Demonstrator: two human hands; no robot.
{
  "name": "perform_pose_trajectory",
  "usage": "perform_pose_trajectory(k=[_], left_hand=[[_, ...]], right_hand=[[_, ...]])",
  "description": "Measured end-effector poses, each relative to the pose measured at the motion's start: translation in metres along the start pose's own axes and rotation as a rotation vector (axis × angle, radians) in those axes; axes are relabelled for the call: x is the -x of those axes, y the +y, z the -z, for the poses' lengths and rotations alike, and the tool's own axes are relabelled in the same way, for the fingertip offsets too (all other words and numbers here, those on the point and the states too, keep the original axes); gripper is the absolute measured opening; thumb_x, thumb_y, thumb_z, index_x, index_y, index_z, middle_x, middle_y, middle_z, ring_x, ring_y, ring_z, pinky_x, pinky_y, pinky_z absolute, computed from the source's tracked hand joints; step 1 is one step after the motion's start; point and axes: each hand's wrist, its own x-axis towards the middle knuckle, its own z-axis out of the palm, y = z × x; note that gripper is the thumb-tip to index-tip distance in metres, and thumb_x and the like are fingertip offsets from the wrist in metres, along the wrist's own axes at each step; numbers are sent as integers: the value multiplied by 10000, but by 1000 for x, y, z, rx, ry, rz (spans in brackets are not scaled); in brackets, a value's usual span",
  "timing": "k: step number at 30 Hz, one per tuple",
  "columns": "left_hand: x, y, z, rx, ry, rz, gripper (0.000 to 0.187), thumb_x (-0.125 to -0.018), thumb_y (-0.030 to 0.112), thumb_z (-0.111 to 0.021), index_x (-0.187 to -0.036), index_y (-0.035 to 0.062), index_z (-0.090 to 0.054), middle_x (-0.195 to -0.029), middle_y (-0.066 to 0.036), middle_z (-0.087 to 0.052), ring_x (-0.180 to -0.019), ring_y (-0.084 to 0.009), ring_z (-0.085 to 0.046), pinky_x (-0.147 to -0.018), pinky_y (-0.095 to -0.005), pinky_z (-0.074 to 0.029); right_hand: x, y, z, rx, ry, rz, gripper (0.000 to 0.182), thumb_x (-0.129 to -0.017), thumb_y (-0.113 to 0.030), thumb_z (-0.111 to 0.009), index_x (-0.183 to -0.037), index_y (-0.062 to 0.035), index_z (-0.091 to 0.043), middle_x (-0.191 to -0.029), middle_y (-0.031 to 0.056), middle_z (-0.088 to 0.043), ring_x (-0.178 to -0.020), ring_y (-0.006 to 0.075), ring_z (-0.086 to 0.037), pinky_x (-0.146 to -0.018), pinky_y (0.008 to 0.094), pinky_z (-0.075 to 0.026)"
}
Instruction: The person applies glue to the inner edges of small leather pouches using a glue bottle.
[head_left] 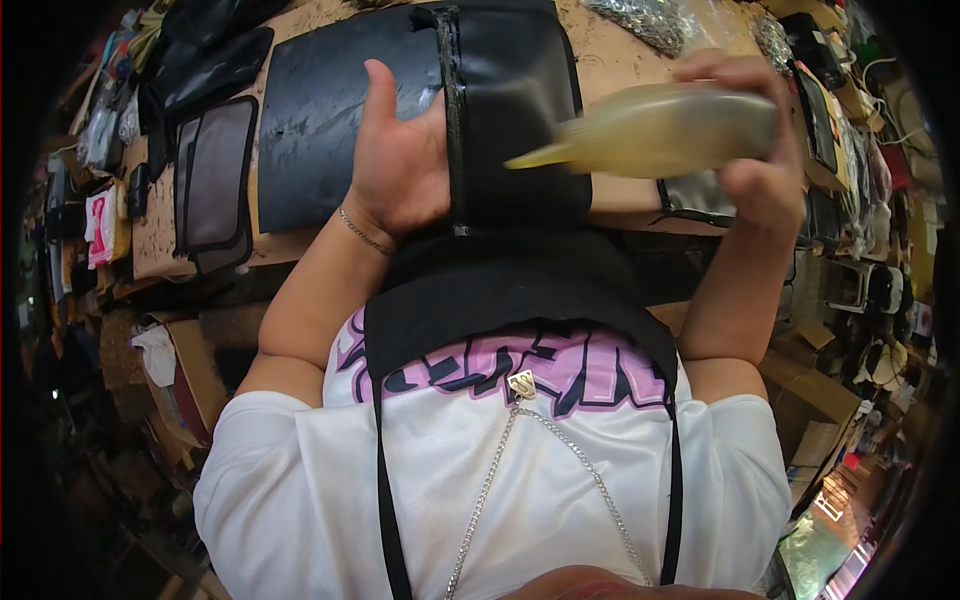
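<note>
My right hand is wrapped round a yellowish squeeze bottle, blurred by motion. The bottle is tilted almost flat, its pointed nozzle aimed left above a black leather-like piece. Palm up, my left hand lies at that piece's left edge, thumb stretched out and apart. The other fingers of this hand are hidden under the edge, which has a rough, worn-looking strip along it. Beneath my left hand is a larger, smooth black sheet.
Dark flat panels with black borders lie at the left of the work table. Clear plastic wrapping sits at the back. Clutter is piled along both sides, and an open cardboard box stands below left.
</note>
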Motion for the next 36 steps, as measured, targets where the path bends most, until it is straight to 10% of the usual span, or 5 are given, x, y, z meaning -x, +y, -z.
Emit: perform_pose_trajectory(k=[7,11,15,18,36], left_hand=[[3,7,7,-15,8,-15,1076,-870,857,-234,-1556,29,-231,-1558,-209,-347,-1429,-388,-356,-1174,-535,-283],[3,5,4,-71,75,-36,1082,-869,858,-226,-1555,21,-227,-1562,-211,-339,-1431,-389,-352,-1178,-534,-278],[0,5,6,-70,50,-10,1084,-870,858,-218,-1556,19,-222,-1567,-212,-329,-1433,-389,-349,-1179,-534,-276],[1,3,5,-62,41,-24,1079,-874,854,-220,-1557,19,-219,-1566,-211,-330,-1435,-389,-345,-1177,-536,-279],[-6,-3,8,83,-88,59,1108,-858,867,-240,-1556,8,-203,-1560,-234,-325,-1431,-392,-349,-1174,-520,-292]], right_hand=[[12,-10,58,1205,428,-240,624,-807,-310,-811,-1277,3,-548,-993,82,-665,-922,191,-654,-763,309,-524],[33,-21,55,54,472,6,373,-815,-274,-816,-1074,-55,-662,-927,46,-648,-712,102,-578,-573,235,-434],[23,-14,60,1217,560,-464,410,-842,-307,-780,-1132,-57,-631,-903,35,-639,-750,120,-616,-565,209,-441],[38,-14,60,66,396,-84,378,-819,-272,-802,-1110,-86,-649,-928,32,-637,-745,118,-611,-595,229,-470],[9,22,-2,270,190,-23,566,-759,-166,-849,-1227,-50,-551,-1254,189,-636,-1086,245,-655,-918,343,-541]])
